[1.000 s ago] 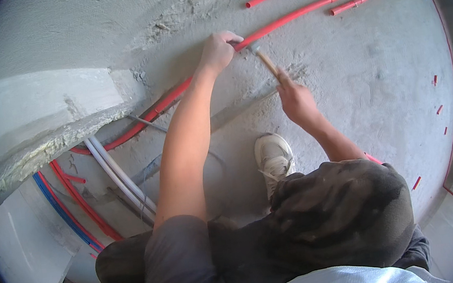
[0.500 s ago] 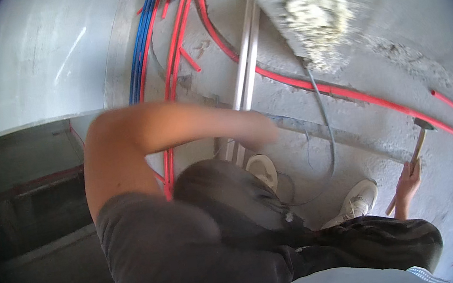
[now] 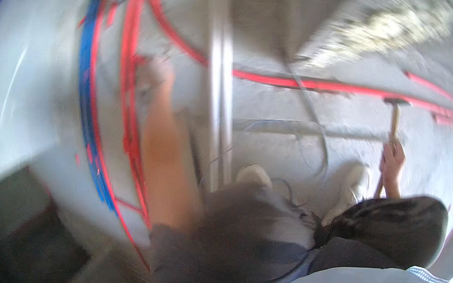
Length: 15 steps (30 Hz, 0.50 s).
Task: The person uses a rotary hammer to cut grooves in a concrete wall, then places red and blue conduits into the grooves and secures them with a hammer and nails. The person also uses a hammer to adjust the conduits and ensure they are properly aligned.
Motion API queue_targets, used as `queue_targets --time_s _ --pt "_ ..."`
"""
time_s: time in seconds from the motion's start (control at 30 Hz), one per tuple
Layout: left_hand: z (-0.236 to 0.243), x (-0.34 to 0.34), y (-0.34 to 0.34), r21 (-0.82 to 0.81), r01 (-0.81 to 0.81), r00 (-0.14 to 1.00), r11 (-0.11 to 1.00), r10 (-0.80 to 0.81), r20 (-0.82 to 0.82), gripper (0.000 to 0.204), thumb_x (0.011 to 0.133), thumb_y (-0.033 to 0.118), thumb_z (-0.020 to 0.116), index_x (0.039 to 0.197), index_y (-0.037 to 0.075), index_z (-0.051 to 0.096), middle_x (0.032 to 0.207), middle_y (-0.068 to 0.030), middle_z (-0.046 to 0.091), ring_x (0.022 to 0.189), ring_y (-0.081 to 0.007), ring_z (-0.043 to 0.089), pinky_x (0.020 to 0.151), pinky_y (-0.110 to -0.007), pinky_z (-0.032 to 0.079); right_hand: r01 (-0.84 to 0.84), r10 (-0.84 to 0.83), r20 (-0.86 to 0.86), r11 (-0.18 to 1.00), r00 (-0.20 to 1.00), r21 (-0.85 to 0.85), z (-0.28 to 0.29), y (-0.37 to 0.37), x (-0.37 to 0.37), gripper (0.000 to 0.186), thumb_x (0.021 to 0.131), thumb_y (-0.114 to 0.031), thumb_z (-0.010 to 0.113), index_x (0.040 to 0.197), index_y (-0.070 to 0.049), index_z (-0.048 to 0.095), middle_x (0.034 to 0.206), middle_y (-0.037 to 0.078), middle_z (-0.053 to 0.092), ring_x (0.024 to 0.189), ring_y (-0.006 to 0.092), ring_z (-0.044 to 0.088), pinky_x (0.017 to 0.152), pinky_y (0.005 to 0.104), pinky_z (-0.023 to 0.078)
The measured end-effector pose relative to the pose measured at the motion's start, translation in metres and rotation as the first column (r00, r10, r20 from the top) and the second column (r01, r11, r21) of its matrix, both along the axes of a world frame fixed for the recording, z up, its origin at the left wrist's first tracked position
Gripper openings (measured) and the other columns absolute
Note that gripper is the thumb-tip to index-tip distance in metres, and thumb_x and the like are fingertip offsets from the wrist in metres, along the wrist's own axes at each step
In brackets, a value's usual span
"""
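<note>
My left arm stretches forward, and my left hand [image 3: 161, 70] is smeared by motion close to the floor. Beside its fingertips is a short offcut of red pipe [image 3: 140, 60]. Whether the fingers touch that piece cannot be made out. Over on the right, my right hand [image 3: 393, 162] is wrapped round the wooden handle of a hammer [image 3: 395, 121]. The hammer's dark head points away from me, near a long red pipe [image 3: 310, 84] that curves across the floor.
Two pale metal bars [image 3: 219, 94] lie lengthwise between my hands. Blue pipes [image 3: 88, 114] and red pipes [image 3: 130, 114] run along the left. A grey cable [image 3: 314, 115] loops over the concrete floor before my shoes [image 3: 352, 185]. Blurred yellowish rubble [image 3: 383, 29] lies at the far right.
My left hand has swung from above the metal bars to the forward left, beside the short red pipe piece. The view has shifted. My right hand keeps hold of the hammer.
</note>
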<state>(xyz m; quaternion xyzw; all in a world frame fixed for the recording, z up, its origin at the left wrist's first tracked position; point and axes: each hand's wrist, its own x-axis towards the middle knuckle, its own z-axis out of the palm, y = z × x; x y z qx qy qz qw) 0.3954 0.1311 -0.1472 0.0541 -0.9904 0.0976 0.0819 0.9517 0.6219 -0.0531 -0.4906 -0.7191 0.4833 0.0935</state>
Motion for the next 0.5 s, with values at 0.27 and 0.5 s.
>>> queue_targets --time_s 0.27,0.5 --pt "0.117 0.184 0.097 0.747 0.177 0.575 0.641 -0.683 0.45 0.037 0.096 -0.003 0.052 0.132 0.0 0.055 0.095 -0.0185 0.065 0.094 -0.0319 0.065 0.092 -0.045 0.052 0.161 -0.147 0.129 0.982 0.981 -0.098 0.034 0.022 0.012 0.035 0.099 -0.017 0.07 0.131 -0.004 0.065 0.076 0.0 0.058 0.061 0.0088 0.052 0.053 0.029 0.043" --pt "0.255 0.266 0.301 0.881 0.434 -0.234 0.19 -0.92 0.313 0.02 0.088 -0.002 0.067 0.107 0.0 0.071 0.094 -0.0154 0.07 0.084 -0.0289 0.07 0.079 -0.036 0.056 0.073 -0.079 0.092 0.995 0.993 0.074 -0.004 0.066 0.04 0.033 0.101 -0.023 0.07 0.127 -0.004 0.065 0.076 0.011 0.059 0.069 0.0201 0.057 0.066 0.0396 0.049"
